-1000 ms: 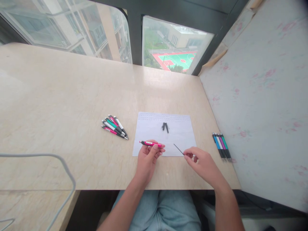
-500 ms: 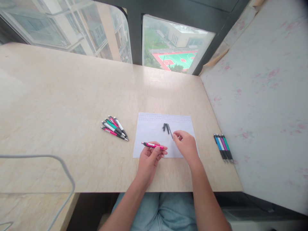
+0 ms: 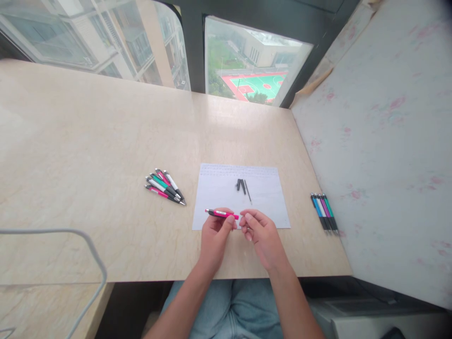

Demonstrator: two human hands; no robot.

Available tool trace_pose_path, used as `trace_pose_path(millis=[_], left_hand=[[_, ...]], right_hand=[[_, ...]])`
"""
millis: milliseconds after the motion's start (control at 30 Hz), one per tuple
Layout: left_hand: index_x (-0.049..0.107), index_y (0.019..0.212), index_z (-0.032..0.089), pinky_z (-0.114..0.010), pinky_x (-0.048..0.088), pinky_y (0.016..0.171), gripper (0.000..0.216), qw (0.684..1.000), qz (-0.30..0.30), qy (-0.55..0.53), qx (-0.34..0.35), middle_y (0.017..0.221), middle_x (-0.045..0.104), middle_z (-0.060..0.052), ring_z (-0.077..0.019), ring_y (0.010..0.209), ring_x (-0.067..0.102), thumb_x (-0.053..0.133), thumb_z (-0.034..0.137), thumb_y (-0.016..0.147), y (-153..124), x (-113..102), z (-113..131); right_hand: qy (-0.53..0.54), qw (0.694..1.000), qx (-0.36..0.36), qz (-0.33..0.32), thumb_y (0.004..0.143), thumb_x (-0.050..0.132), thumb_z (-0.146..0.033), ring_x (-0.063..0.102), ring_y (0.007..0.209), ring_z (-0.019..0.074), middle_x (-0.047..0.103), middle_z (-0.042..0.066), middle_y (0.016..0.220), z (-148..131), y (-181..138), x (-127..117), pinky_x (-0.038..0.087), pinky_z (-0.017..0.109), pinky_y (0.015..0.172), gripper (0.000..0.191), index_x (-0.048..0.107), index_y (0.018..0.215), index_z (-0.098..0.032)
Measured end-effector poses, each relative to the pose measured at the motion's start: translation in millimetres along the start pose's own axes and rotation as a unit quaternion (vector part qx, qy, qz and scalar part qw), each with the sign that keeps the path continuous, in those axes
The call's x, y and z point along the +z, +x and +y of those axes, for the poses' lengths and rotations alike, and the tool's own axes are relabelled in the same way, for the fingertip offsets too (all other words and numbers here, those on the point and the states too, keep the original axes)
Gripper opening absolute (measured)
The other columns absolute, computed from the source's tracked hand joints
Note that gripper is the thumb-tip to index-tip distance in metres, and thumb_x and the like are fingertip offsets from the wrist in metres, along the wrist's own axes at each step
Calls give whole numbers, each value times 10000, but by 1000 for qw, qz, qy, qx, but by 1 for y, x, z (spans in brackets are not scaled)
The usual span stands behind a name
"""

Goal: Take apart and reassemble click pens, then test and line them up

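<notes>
My left hand (image 3: 216, 230) is closed round a pink pen barrel (image 3: 219, 213), held level over the near edge of a white sheet of paper (image 3: 226, 188). My right hand (image 3: 259, 230) sits right beside it, fingers curled toward the barrel's right end; whether they grip it is unclear. On the paper lie small black pen parts (image 3: 240, 184) and a thin black refill (image 3: 248, 191) next to them.
A fanned bunch of pens (image 3: 165, 185) lies on the beige table (image 3: 88, 141) left of the paper. A row of several pens (image 3: 324, 212) lies near the table's right edge, by a floral-covered wall. A grey wire frame (image 3: 90, 254) stands at the front left. Windows are behind.
My right hand carried the thin refill from near the paper's front up to the black parts, left it there, and came back beside the pink barrel. The left hand hardly moved.
</notes>
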State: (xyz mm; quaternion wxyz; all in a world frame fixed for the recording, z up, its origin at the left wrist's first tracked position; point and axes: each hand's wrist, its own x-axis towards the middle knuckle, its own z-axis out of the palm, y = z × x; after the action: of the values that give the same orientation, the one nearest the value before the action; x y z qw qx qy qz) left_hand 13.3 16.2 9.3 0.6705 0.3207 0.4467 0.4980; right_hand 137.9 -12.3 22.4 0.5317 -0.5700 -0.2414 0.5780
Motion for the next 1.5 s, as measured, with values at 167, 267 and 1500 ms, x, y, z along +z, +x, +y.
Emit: trace_pose_path(millis=[167, 267, 1500], left_hand=[[682, 839, 178, -270, 492, 665, 179, 998, -4, 51, 28, 755, 682, -22, -150, 672, 616, 758, 326, 774, -5, 6, 5], [678, 847, 178, -279, 509, 683, 168, 997, -18, 64, 32, 775, 687, -29, -161, 701, 633, 749, 317, 784, -6, 6, 4], [650, 903, 163, -250, 428, 659, 193, 999, -33, -4, -14, 700, 626, 7, -112, 638, 547, 717, 323, 818, 1, -3, -5]], right_hand=[[57, 998, 25, -20, 796, 717, -397, 544, 628, 125, 648, 32, 749, 2, -1, 3, 413, 239, 528, 243, 714, 892, -174], [76, 996, 37, -29, 792, 727, -369, 529, 626, 115, 649, 28, 743, 2, -2, 1, 396, 230, 527, 211, 726, 863, -170], [-433, 878, -158, 127, 836, 600, -320, 656, 767, 202, 741, 61, 851, -24, 43, -38, 500, 342, 726, 161, 714, 845, -207]])
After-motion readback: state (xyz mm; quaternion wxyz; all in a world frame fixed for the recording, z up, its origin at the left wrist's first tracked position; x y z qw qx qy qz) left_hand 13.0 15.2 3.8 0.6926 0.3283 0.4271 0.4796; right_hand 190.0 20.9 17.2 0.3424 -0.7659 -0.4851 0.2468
